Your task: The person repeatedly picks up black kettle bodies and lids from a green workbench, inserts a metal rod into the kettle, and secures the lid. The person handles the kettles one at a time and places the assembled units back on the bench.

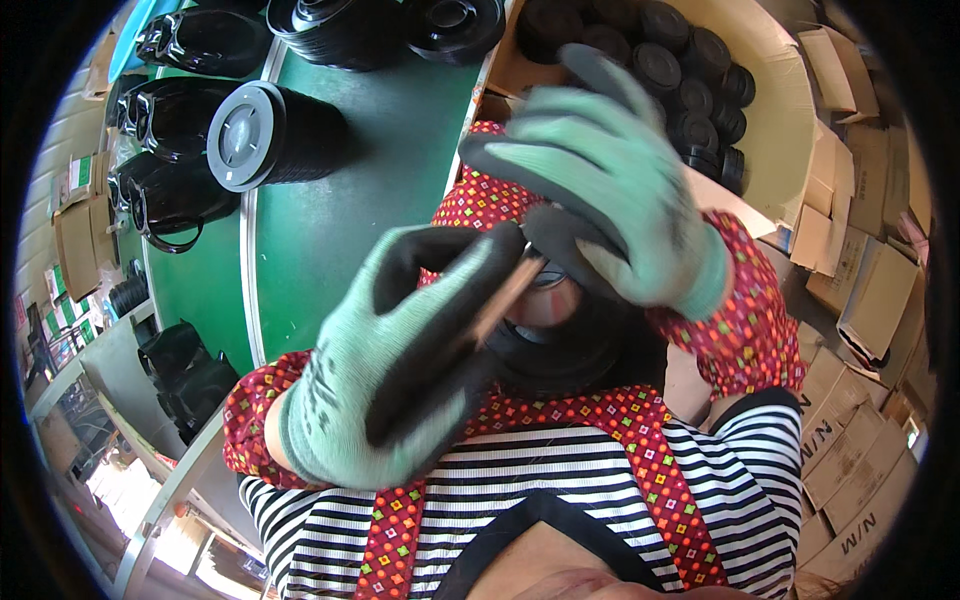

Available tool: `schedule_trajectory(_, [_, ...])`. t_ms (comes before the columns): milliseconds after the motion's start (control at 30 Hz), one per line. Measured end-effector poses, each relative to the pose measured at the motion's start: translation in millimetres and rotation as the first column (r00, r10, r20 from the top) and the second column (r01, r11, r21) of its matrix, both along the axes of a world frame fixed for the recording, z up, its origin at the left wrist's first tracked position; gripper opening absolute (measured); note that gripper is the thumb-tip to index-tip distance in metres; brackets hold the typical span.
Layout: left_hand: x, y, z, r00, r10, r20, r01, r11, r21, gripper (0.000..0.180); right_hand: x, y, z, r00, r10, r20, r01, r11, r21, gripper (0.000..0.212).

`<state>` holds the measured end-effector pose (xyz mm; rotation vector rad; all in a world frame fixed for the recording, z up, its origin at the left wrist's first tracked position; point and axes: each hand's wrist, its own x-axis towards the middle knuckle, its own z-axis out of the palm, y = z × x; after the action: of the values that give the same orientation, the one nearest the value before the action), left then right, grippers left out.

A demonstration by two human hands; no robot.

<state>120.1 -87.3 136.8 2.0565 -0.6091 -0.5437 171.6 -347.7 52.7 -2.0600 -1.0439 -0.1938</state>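
Note:
My left hand (385, 365), in a mint-green glove with a black coated palm, is closed around a thin tan stick-like piece (505, 297) with a small metallic tip. Its thumb and fingertips meet near that tip. Over my lap, my right hand (610, 190), gloved alike and blurred by motion, has its fingers stretched apart; its thumb comes close to the tip, and I cannot tell whether it touches. Below both hands sits a black round part (570, 350) with a shiny centre, partly hidden by the gloves.
On the green bench (360, 220) a stack of black lids (260, 140) lies tilted, with glossy black jugs (175, 200) to its left. More black discs (340, 30) are stacked farther back. At the right stands a cardboard box (790, 110) of black round parts, beside flattened cartons (850, 440).

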Motion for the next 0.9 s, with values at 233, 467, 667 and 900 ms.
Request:
schedule_trajectory(233, [19.0, -34.9, -5.2, 0.898, -0.287, 0.334, 0.359, 0.917, -0.175, 0.050, 14.8, 10.6, -86.3, 0.875, 0.404, -0.268, -0.323, 0.898, 0.300, 0.025])
schedule_trajectory(467, [-26.1, -117.8, -38.1, 0.915, -0.128, 0.383, 0.136, 0.991, 0.006, 0.030, 12.9, 41.2, -76.4, 0.466, 0.688, -0.557, -0.314, 0.717, 0.623, 0.043])
schedule_trajectory(667, [-36.4, -133.5, -36.9, 0.923, -0.121, 0.365, 0.078, 0.988, 0.130, 0.042, 1.1, 45.3, -67.5, 0.294, 0.761, -0.578, -0.202, 0.640, 0.741, 0.043])
schedule_trajectory(900, [-36.0, -68.4, -54.3, 0.896, -0.265, 0.356, 0.397, 0.838, -0.375, 0.038, -28.3, 28.0, -69.5, 0.840, 0.298, -0.454, -0.099, 0.905, 0.413, 0.022])
